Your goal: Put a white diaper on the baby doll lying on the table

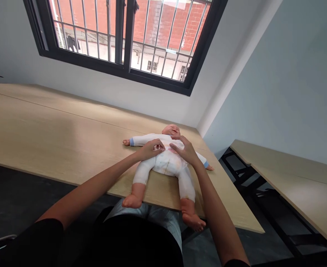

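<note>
A baby doll point(172, 130) lies on its back on the table, its arms spread and its legs towards me. It wears a white long-sleeved suit with blue cuffs, and a pale printed diaper point(167, 163) around its hips. At the diaper's upper edge, on the belly's left side, my left hand point(151, 149) has its thumb and fingertips nearly together; what lies between them is too small to make out. My right hand point(186, 151) rests over the other side of the belly, thumb and fingers curved and apart. A pinkish patch shows between the hands.
The wooden table point(69, 137) runs far to the left, its front edge close to my lap. The doll's feet hang over that edge. A second table point(297, 174) with black legs stands at the right, beyond a gap. Behind is a barred window point(121, 66).
</note>
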Action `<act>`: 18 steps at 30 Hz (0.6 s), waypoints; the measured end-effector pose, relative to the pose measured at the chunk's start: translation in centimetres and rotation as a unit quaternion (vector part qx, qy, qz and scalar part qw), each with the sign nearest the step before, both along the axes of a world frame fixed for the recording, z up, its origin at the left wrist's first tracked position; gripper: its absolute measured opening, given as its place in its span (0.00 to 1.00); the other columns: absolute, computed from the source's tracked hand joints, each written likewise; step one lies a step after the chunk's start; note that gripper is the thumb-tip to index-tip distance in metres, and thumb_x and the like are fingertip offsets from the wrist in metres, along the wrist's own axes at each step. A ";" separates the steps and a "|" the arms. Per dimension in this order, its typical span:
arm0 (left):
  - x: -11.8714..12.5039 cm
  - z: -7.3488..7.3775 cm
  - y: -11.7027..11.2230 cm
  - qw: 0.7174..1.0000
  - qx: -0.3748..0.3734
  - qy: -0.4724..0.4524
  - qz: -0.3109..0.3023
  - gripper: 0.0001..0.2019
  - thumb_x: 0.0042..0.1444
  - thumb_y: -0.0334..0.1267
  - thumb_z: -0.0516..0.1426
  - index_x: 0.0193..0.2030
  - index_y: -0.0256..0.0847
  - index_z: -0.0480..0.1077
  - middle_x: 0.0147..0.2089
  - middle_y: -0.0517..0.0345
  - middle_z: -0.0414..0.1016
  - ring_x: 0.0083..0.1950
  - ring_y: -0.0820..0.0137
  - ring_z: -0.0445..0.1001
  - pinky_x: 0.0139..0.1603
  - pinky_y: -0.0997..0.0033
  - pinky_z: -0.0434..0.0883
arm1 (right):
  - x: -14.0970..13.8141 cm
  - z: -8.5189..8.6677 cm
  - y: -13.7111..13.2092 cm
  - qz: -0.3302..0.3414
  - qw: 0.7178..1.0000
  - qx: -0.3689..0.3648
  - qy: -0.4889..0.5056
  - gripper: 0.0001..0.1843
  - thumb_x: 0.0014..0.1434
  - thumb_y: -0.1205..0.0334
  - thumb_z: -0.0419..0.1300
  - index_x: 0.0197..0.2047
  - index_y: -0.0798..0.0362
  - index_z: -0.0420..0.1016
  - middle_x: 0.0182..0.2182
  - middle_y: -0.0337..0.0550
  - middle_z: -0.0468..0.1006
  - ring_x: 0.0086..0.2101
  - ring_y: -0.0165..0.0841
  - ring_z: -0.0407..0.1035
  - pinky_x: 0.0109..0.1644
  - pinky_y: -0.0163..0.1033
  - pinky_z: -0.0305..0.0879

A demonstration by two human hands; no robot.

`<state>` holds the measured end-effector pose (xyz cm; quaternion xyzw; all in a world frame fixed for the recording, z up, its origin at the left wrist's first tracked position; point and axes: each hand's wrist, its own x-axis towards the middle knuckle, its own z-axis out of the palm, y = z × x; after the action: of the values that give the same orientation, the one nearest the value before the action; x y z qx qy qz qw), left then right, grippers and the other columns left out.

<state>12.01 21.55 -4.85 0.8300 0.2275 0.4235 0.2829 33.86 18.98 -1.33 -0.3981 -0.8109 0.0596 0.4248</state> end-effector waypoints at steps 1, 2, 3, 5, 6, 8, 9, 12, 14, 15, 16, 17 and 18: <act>-0.1 -0.1 0.0 1.000 0.006 0.001 -0.003 0.11 0.58 0.42 0.56 0.38 0.34 0.73 0.39 0.52 0.71 0.39 0.70 0.65 0.39 0.71 0.64 | 0.7 -0.3 -0.2 -0.022 1.000 -0.011 0.018 0.16 0.60 0.54 0.62 0.47 0.55 0.74 0.47 0.44 0.76 0.50 0.35 0.69 0.58 0.41 0.61; -0.1 -0.1 -0.1 1.000 0.011 0.002 -0.006 0.11 0.58 0.41 0.56 0.38 0.35 0.73 0.40 0.52 0.71 0.40 0.70 0.66 0.41 0.71 0.64 | 1.3 -0.6 -0.3 -0.036 0.999 -0.020 0.029 0.13 0.61 0.57 0.60 0.46 0.56 0.75 0.45 0.43 0.76 0.48 0.34 0.70 0.57 0.41 0.62; -0.2 -0.2 -0.1 1.000 0.017 0.004 -0.008 0.11 0.58 0.41 0.57 0.39 0.35 0.74 0.40 0.51 0.71 0.41 0.70 0.66 0.43 0.70 0.65 | 1.9 -0.9 -0.4 -0.045 0.998 -0.027 0.036 0.11 0.61 0.59 0.59 0.45 0.56 0.75 0.45 0.43 0.77 0.47 0.33 0.70 0.55 0.40 0.63; -0.3 -0.3 0.1 1.000 0.026 0.006 -0.011 0.11 0.59 0.42 0.56 0.41 0.36 0.75 0.42 0.51 0.70 0.44 0.68 0.67 0.47 0.67 0.65 | 2.6 -1.2 -0.4 -0.053 0.997 -0.038 0.050 0.10 0.59 0.63 0.59 0.44 0.56 0.76 0.44 0.42 0.77 0.46 0.32 0.70 0.54 0.39 0.63; -0.3 -0.4 0.1 0.999 0.031 0.009 -0.012 0.12 0.59 0.42 0.56 0.42 0.37 0.75 0.43 0.50 0.70 0.46 0.67 0.67 0.50 0.66 0.65 | 2.8 -1.3 -0.4 -0.055 0.996 -0.041 0.058 0.10 0.58 0.64 0.60 0.43 0.56 0.76 0.43 0.41 0.77 0.45 0.31 0.71 0.53 0.38 0.63; -0.3 -0.6 0.4 0.999 0.047 0.017 -0.016 0.14 0.61 0.44 0.55 0.45 0.38 0.76 0.44 0.49 0.70 0.49 0.65 0.66 0.53 0.64 0.64 | 2.7 -1.2 -0.4 -0.059 0.994 -0.045 0.075 0.10 0.57 0.64 0.61 0.42 0.56 0.77 0.41 0.40 0.77 0.43 0.31 0.71 0.51 0.38 0.64; -0.3 -0.7 0.5 0.998 0.059 0.023 -0.017 0.15 0.62 0.44 0.54 0.46 0.38 0.76 0.45 0.49 0.70 0.50 0.64 0.66 0.54 0.63 0.64 | 2.6 -1.1 -0.5 -0.059 0.994 -0.048 0.082 0.10 0.56 0.64 0.61 0.42 0.56 0.77 0.40 0.40 0.77 0.41 0.30 0.71 0.49 0.37 0.64; -0.3 -0.9 0.8 0.994 0.097 0.047 -0.022 0.15 0.64 0.43 0.52 0.46 0.38 0.76 0.45 0.49 0.70 0.51 0.63 0.66 0.56 0.61 0.63 | 1.6 -1.0 -0.9 -0.053 0.992 -0.068 0.093 0.11 0.55 0.63 0.62 0.41 0.57 0.77 0.36 0.39 0.76 0.36 0.29 0.69 0.42 0.36 0.62; -0.3 -0.9 0.8 0.992 0.108 0.062 -0.023 0.15 0.65 0.42 0.51 0.44 0.38 0.76 0.45 0.49 0.71 0.51 0.63 0.66 0.55 0.60 0.63 | 0.8 -1.2 -1.1 -0.049 0.990 -0.087 0.096 0.12 0.55 0.61 0.63 0.41 0.57 0.78 0.33 0.39 0.75 0.33 0.28 0.67 0.38 0.36 0.60; -0.3 -0.9 0.8 0.991 0.110 0.066 -0.024 0.15 0.65 0.43 0.50 0.43 0.38 0.76 0.45 0.49 0.71 0.50 0.64 0.66 0.55 0.61 0.64 | 0.5 -1.3 -1.2 -0.045 0.990 -0.098 0.094 0.12 0.55 0.60 0.63 0.41 0.57 0.78 0.33 0.39 0.75 0.32 0.28 0.66 0.37 0.35 0.59; -0.3 -0.9 0.7 0.991 0.110 0.069 -0.024 0.16 0.66 0.43 0.50 0.42 0.38 0.76 0.45 0.49 0.72 0.50 0.64 0.66 0.55 0.61 0.64 | 0.1 -1.5 -1.3 -0.041 0.989 -0.107 0.089 0.12 0.55 0.59 0.63 0.41 0.57 0.78 0.32 0.39 0.74 0.32 0.28 0.65 0.37 0.35 0.58; -0.4 -0.8 0.7 0.991 0.109 0.069 -0.023 0.16 0.66 0.43 0.50 0.42 0.38 0.76 0.45 0.49 0.72 0.50 0.64 0.66 0.54 0.61 0.64 | -0.2 -1.7 -1.3 -0.038 0.989 -0.117 0.082 0.13 0.55 0.59 0.63 0.41 0.57 0.78 0.31 0.38 0.74 0.32 0.28 0.64 0.36 0.35 0.58; -0.4 -0.8 0.7 0.992 0.108 0.068 -0.022 0.16 0.66 0.43 0.50 0.42 0.38 0.76 0.45 0.49 0.72 0.50 0.64 0.66 0.54 0.62 0.64 | -0.4 -1.9 -1.3 -0.036 0.989 -0.124 0.075 0.13 0.55 0.59 0.62 0.41 0.57 0.78 0.31 0.38 0.73 0.31 0.27 0.64 0.36 0.35 0.57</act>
<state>11.62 22.23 -5.64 0.8873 0.1805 0.3820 0.1848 33.48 17.65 -3.18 -0.4713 -0.7479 0.1741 0.4338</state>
